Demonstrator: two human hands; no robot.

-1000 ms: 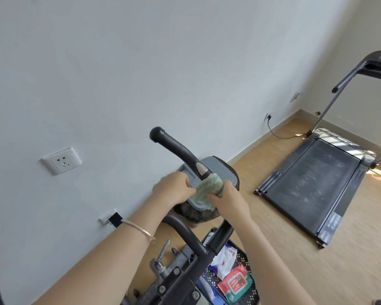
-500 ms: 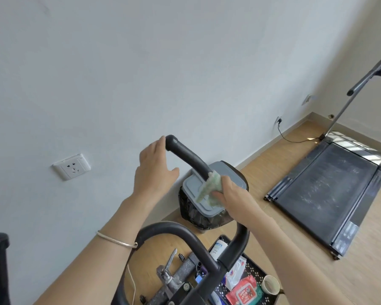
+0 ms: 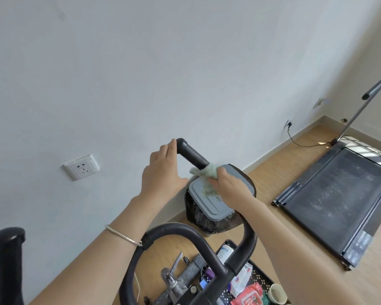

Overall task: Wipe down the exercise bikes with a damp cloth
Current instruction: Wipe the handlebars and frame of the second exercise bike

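Though near wall [image 3: 185, 62], cloth [image 3: 207, 175] on handlebar [image 3: 191, 155].

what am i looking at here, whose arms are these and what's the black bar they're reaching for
It is one picture, taken by a camera worn on a person's head, so the two arms are that person's own, seen from above. The black bars are the handlebars of an exercise bike. The right hand has its fingers curled round a green cloth and holds it against the bar. The left hand, fingers straight, is at the bar's tip. Behind them, on the wooden floor, stand a grey-lidded bin and a treadmill.
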